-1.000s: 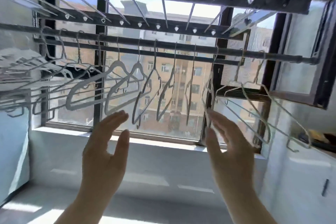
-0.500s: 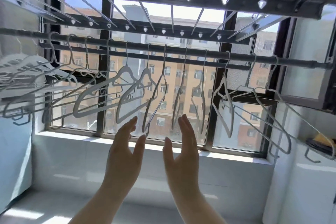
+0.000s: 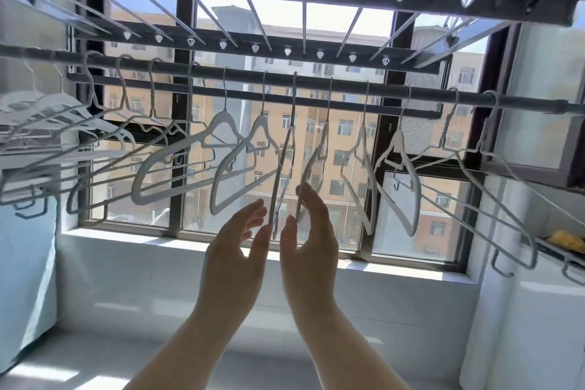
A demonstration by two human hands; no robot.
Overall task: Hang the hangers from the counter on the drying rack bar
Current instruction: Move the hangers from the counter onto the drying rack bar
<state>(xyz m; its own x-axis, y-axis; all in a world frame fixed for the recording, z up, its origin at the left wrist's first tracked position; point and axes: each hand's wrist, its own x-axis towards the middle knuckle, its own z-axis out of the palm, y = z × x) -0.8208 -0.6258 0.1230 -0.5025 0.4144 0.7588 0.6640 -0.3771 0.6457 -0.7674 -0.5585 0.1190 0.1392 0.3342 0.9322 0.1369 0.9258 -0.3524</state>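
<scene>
Sunlit window [image 3: 443, 215], dark metal drying rack bar [image 3: 348, 84]: left hand [image 3: 237, 252] and right hand [image 3: 311, 247], straight-fingered, empty, flank a thin wire hanger [image 3: 281, 174] that a knock might unhook.

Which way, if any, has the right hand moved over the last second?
Yes: the right hand moved left. It was in front of the dark window post; now it is left of that post, near the left hand.

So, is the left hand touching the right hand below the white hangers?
Apart. The head view shows a bright strip of wall between the bare left hand and the bare right hand, down to wrists.
</scene>
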